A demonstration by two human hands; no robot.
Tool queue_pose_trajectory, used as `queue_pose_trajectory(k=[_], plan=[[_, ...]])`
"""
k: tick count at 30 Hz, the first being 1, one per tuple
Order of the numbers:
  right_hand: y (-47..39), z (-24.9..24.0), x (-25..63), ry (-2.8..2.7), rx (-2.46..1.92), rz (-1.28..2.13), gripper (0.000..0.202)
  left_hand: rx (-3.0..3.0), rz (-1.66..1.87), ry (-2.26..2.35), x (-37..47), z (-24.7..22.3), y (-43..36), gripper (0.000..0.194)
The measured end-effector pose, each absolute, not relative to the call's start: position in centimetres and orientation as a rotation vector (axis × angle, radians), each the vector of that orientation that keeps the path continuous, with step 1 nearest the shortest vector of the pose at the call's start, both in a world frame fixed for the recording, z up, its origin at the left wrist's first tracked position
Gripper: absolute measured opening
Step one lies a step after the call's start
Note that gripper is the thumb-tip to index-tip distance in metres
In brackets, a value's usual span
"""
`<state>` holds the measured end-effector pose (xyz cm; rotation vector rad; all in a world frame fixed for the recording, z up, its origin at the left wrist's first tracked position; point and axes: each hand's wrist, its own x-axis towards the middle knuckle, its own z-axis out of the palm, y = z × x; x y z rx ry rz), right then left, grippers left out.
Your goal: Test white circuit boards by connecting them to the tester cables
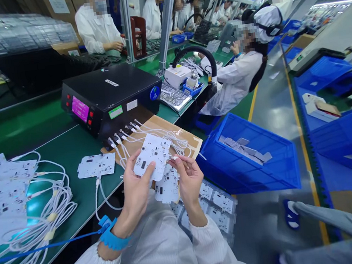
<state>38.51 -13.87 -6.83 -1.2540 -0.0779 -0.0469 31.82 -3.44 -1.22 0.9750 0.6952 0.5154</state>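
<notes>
My left hand (137, 184) grips a white circuit board (153, 154) by its left edge, thumb on top. A second white circuit board (166, 186) hangs just below the first; what holds it is hidden. At the first board's right edge, my right hand (187, 175) pinches the plug of a white cable (173, 158). Whether the plug sits fully in the board cannot be seen. Behind my hands, several white cables (177, 142) run from connectors along a brown board (155, 123). Another circuit board (98, 164), with a cable attached, lies on the green bench to the left.
A black box with a pink display (80, 109) stands on the bench. At far left are more circuit boards (0, 192) and bundled white cables (51, 211). A blue crate (265, 176) stands at right, trays of boards (221, 203) below. A blue wrist strap (113, 236) trails a cord leftward.
</notes>
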Motion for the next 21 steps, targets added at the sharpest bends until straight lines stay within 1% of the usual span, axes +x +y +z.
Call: queue_pose_trajectory(k=[4, 9, 13, 16, 21], plan=[[-13.6, -6.9, 38.2, -0.079, -1.264, -0.117, 0.029, 1.078, 0.465, 0.692, 31.5, -2.0, -2.6, 0.078], [-13.2, -6.8, 38.0, -0.068, -1.258, -0.191, 0.029, 1.176, 0.464, 0.651, 31.4, -2.1, -2.4, 0.093], [-12.8, -6.5, 37.9, -0.050, -1.203, -0.226, 0.026, 1.186, 0.462, 0.642, 31.5, -2.1, -2.7, 0.089], [-12.7, -6.5, 38.0, -0.060, -1.191, -0.218, 0.023, 1.166, 0.459, 0.647, 31.5, -2.2, -2.8, 0.091], [-13.7, -6.6, 38.4, -0.130, -1.287, -0.129, 0.022, 1.195, 0.452, 0.648, 31.3, -2.5, -2.4, 0.092]])
